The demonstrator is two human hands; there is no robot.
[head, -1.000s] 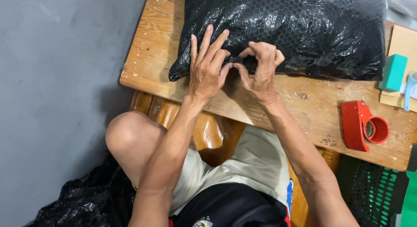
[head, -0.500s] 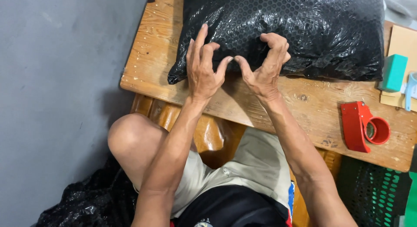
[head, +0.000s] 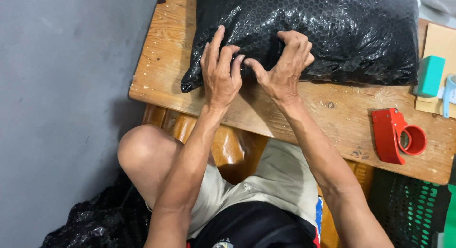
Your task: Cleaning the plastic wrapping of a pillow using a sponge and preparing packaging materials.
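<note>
Both hands press on the big, shiny black bubble-wrap parcel point(head: 323, 34) on the wooden table point(head: 161, 63). The left hand point(head: 219, 72) lies spread flat; the right hand point(head: 285, 67) curls, fingers pinching the wrap.

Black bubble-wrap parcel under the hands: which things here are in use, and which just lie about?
In use:
black bubble-wrap parcel
left hand, pressing on it
right hand, gripping it
wooden table

Lying about:
red tape dispenser
green block
brown cardboard
green crate

Black bubble-wrap parcel point(head: 323, 34) cut off at top edge; right-hand fingers point(head: 294, 41) curl w/ tips hidden
</note>
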